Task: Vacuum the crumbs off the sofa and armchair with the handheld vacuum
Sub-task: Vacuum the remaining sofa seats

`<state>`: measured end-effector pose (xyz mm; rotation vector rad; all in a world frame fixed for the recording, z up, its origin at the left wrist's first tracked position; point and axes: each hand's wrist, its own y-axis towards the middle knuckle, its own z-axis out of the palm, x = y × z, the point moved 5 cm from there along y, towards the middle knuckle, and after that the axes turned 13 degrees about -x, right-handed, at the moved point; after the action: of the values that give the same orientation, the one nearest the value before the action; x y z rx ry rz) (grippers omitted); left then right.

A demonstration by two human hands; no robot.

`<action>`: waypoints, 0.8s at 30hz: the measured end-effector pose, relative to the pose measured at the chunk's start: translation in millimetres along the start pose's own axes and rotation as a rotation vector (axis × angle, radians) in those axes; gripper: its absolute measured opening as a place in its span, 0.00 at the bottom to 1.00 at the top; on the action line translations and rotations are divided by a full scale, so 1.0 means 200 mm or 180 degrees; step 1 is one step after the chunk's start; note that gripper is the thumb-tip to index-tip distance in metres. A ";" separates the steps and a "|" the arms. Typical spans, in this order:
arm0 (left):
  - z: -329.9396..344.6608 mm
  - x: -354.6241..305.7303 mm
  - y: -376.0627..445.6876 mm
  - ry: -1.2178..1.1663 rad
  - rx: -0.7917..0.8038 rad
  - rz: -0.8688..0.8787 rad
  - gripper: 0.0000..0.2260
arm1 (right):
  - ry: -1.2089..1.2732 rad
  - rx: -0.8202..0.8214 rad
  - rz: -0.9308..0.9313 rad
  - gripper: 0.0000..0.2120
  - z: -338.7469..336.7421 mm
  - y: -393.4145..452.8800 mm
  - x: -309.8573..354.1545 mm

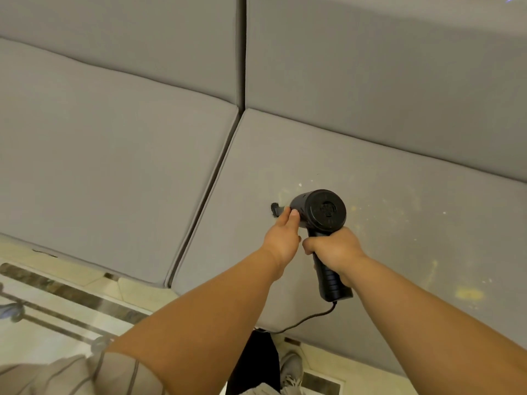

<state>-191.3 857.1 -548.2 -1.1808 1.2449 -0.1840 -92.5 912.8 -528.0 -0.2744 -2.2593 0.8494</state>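
Two bare forearms are seen reaching forward from the near edge, over a pale tiled floor with dark inlay strips. The right hand is clenched round the ribbed grip of a black plastic handheld vacuum, whose thin black cord trails off the near edge of the seat. The left hand is laid against the left side of the barrel, thumb and fingers steadying it; how far the fingers wrap underneath cannot be told.

The vacuum is held over the right-hand grey fabric seat cushion of the sofa, with its small brush nozzle pointed left and apparently touching the fabric. Pale yellowish crumbs and dust are scattered mostly to the right of the tool and just beyond it, so the step would be done best by keeping the nozzle flat on the cloth and drawing it in slow overlapping passes rightward, with the cord kept clear of the swept patch.

The left seat cushion looks clean, though fine specks would be hard to make out. Farther off, the back cushions are cut off at the top. The nozzle mouth is largely hidden, the armchair is not in view, and the dark seam between the cushions may hold debris that cannot be seen.
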 end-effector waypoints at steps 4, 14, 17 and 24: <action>0.02 0.08 -0.10 0.0027 0.0018 -0.0018 0.23 | 0.0014 0.0066 0.0041 0.10 -0.03 -0.07 -0.10; 0.06 0.27 -0.29 0.0065 -0.0004 -0.0029 0.23 | -0.0022 0.0086 0.0038 0.09 -0.08 -0.20 -0.32; 0.07 0.31 -0.33 0.0056 0.0007 -0.0081 0.23 | -0.0054 0.0143 0.0035 0.10 -0.09 -0.25 -0.37; 0.06 0.30 -0.38 -0.0022 0.0068 -0.0193 0.22 | -0.0119 0.0087 -0.0041 0.09 -0.12 -0.28 -0.35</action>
<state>-124.3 789.9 -529.6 -1.2006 1.1991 -0.2376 -22.3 852.0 -517.4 -0.2328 -2.2799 0.8849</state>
